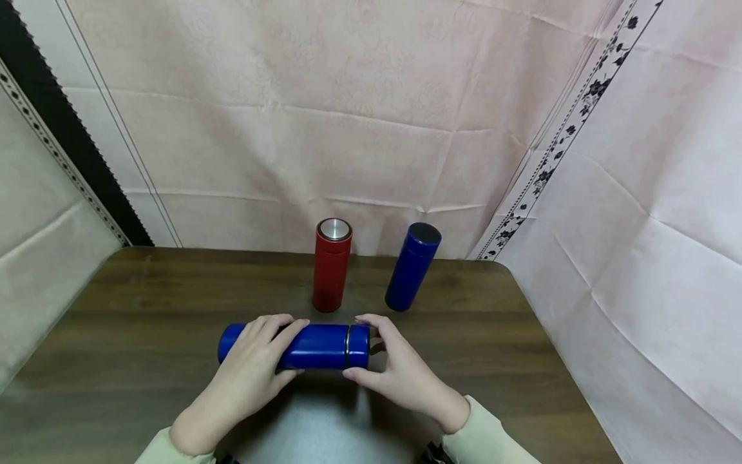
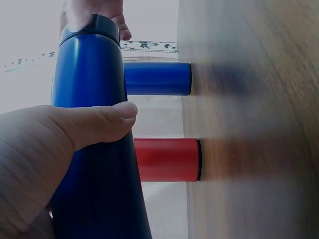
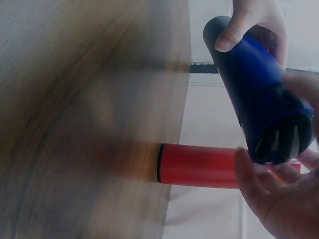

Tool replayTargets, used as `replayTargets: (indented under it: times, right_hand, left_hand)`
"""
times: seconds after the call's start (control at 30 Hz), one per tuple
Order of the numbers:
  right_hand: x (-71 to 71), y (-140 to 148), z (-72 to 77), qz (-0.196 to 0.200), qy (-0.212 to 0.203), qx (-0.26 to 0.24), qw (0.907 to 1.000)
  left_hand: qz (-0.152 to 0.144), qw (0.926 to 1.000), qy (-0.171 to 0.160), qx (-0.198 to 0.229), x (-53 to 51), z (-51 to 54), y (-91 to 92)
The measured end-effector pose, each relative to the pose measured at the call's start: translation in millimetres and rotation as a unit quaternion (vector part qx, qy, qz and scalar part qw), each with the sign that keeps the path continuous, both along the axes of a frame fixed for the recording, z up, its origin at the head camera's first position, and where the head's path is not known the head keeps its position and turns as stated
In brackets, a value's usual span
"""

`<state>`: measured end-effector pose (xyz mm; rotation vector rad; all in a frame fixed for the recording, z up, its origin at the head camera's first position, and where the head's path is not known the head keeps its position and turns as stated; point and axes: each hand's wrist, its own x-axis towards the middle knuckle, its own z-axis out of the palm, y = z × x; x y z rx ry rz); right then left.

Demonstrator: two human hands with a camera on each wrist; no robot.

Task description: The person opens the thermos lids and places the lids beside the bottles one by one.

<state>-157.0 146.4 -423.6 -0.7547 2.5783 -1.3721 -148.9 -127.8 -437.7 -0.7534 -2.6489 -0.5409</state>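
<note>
Hands: left (image 1: 252, 368) wraps blue bottle (image 1: 323, 348), right (image 1: 400, 370) pinches cap (image 1: 359, 348) | table (image 1: 145, 309) side edges well away

No readable text, label, brand, number or sign in any view.

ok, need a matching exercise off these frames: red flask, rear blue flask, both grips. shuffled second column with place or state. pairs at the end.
Column one
1. red flask
2. rear blue flask
3. left grip
4. right grip

Column two
A. around the body of the held blue flask
B. standing on the table, dark top
C. at the cap of the held blue flask
D. standing on the table, silver-coloured top

Pairs: 1-D, 2-B, 3-A, 4-C
</note>
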Motion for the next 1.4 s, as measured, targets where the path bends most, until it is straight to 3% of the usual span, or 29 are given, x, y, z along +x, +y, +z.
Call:
replayTargets:
  times: [0.2,0.37,0.5,0.63,0.73,0.87,0.97,1.07,1.2,1.4]
  right_hand:
    - [-3.9,2.6,-1.2,-0.021,-0.089,-0.062,0.9938]
    - [-5.8,2.0,-2.4,-0.029,-0.128,-0.078,0.9882]
    - [-5.4,2.0,-2.6,-0.031,-0.128,-0.068,0.9889]
    - [-2.3,3.5,-3.0,-0.027,-0.077,-0.029,0.9962]
    - [0.6,3.5,-4.2,-0.004,0.016,0.012,0.9998]
    - [3.1,2.7,-5.0,0.022,0.138,0.054,0.9888]
    - [2.9,3.1,-6.0,0.022,0.156,0.056,0.9859]
    - [1.2,3.3,-7.2,0.013,0.126,0.029,0.9915]
    - [-1.0,2.8,-7.4,-0.008,0.042,-0.025,0.9987]
    - [-4.4,0.9,-6.6,-0.043,-0.042,-0.039,0.9974]
  left_hand:
    - [-0.003,0.9997,0.026,-0.002,1.5,1.4,0.7]
    - [-0.008,0.9989,0.046,-0.003,2.8,2.6,1.2]
    - [-0.012,0.9985,0.053,-0.002,2.5,1.8,1.5]
    - [-0.01,0.9989,0.045,-0.006,2.3,0.4,1.6]
    - [-0.006,0.9993,0.036,-0.006,2.4,-0.4,1.1]
    - [-0.007,0.9994,0.033,0.0,1.5,-1.0,0.4]
    - [-0.008,0.9995,0.031,0.002,0.5,-1.8,1.2]
    - [-0.006,0.9996,0.027,0.001,-0.2,-2.4,2.4]
    - [-0.006,0.9997,0.024,0.001,-0.6,-2.2,2.9]
    - [-0.007,0.9997,0.023,-0.002,-1.5,-1.5,3.2]
